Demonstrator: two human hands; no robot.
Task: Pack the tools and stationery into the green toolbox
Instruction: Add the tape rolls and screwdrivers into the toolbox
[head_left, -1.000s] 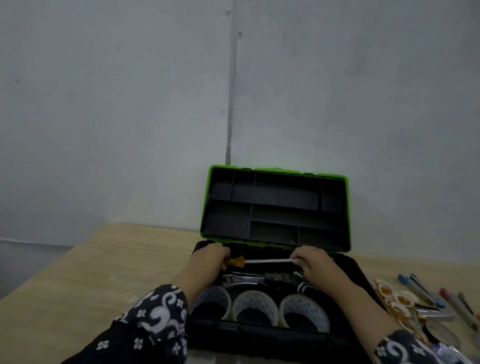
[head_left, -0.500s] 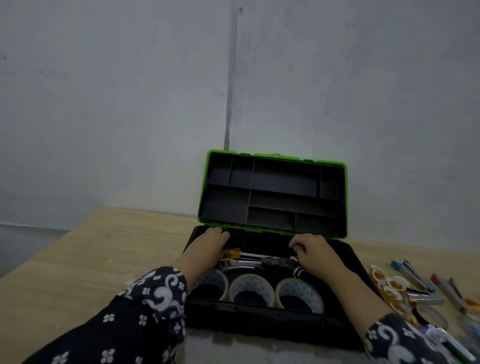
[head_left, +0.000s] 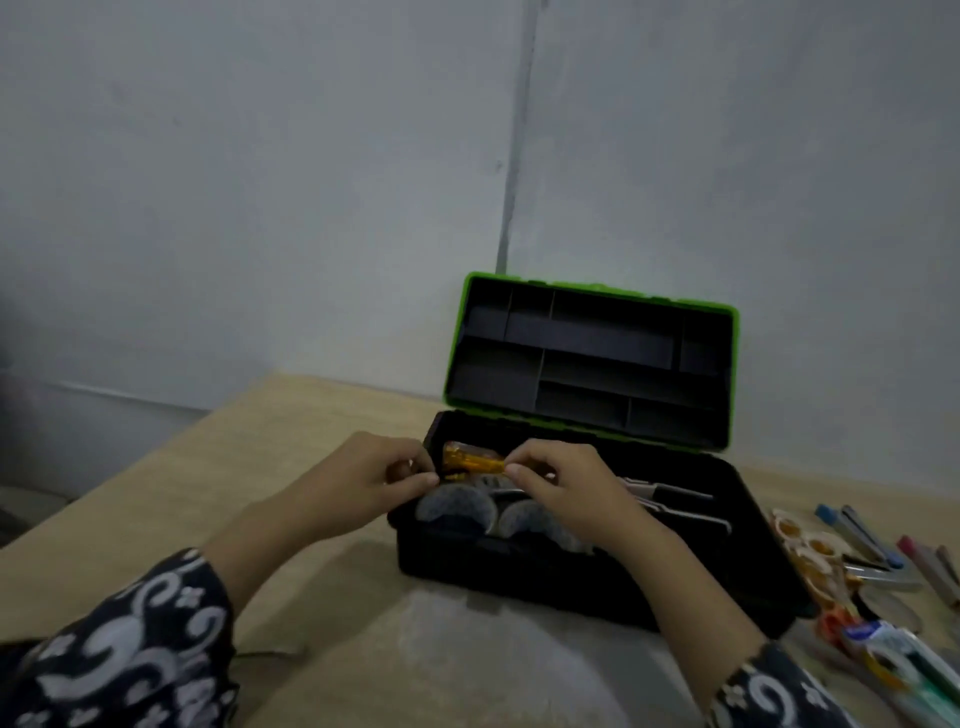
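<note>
The green toolbox (head_left: 724, 364) stands open on the table, its lid up and its black base toward me. My left hand (head_left: 363, 480) and my right hand (head_left: 563, 486) meet over the box's left end. Both pinch an orange-handled screwdriver (head_left: 470, 460) held above the tape rolls (head_left: 457, 512) inside. The screwdriver's shaft is hidden behind my right hand. Metal tools (head_left: 670, 493) lie in the box's right half.
To the right of the box, on the wooden table (head_left: 270, 441), lie scissors with orange-lined handles (head_left: 810, 551), several pens and markers (head_left: 872, 540) and more stationery (head_left: 883, 654) near the front edge. A grey wall stands close behind the box.
The view swung left, so the box now sits right of centre. My hands came together at the box's left end and lifted the screwdriver's orange handle above the tape rolls.
</note>
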